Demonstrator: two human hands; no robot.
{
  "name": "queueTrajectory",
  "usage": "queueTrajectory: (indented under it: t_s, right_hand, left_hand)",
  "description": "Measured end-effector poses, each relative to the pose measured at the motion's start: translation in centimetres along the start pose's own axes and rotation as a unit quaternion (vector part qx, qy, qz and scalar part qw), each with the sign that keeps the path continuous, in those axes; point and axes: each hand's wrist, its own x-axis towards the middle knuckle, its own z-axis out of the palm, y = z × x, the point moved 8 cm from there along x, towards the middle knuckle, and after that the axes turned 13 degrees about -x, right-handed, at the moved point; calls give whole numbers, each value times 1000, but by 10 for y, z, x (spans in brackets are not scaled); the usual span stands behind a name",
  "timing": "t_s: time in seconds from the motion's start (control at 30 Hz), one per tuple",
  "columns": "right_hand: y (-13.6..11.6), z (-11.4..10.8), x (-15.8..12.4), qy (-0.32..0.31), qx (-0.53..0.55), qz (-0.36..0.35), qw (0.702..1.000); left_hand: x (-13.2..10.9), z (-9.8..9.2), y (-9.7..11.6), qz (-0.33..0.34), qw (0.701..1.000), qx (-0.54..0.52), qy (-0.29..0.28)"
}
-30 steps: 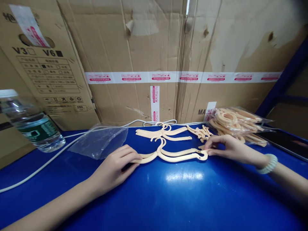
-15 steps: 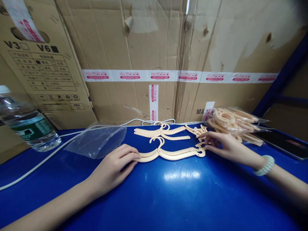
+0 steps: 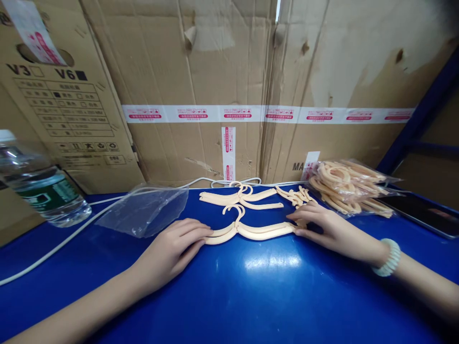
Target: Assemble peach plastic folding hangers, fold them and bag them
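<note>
A small stack of cream plastic hangers (image 3: 251, 231) lies flat on the blue table (image 3: 251, 291). My left hand (image 3: 172, 251) rests at the stack's left end, fingers closed round the tip. My right hand (image 3: 322, 228) covers the right end, fingers curled over it. Behind lies a second stack of hangers (image 3: 240, 197), and beside that a heap of small cream clips (image 3: 297, 196).
An empty clear plastic bag (image 3: 143, 210) lies at the left, a water bottle (image 3: 39, 184) on its side further left, with a white cable (image 3: 60, 246) running past. A bagged bundle of hangers (image 3: 347, 187) and a dark tablet (image 3: 426, 212) sit at the right. Cardboard boxes (image 3: 229, 86) wall the back.
My right hand has slid left and down from the clips onto the right end of the near hanger stack. The left hand has stayed in place.
</note>
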Motion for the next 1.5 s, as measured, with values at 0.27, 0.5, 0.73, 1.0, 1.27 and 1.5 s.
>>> queueTrajectory:
  t_s: [0.27,0.5,0.73,1.0,1.27,1.5]
  right_hand:
    - [-11,-2,0,-12,5,-27,1000]
    - [-12,-3,0,-2,7,-23,1000]
    - [-9,-1,0,9,5,-8,1000]
    - [16,-28,-7,159,67,72,982]
    - [41,-16,-11,176,163,180,954]
    - [31,-15,-9,146,171,192,955]
  left_hand:
    - [1,-2,4,0,1000,-4,8]
    - [2,-3,3,-14,1000,-2,6]
    - [1,-4,2,-18,1000,11,13]
    - [3,-7,3,-21,999,17,29]
    - [2,-7,7,-9,999,18,41]
    - [1,-9,10,-4,999,15,43]
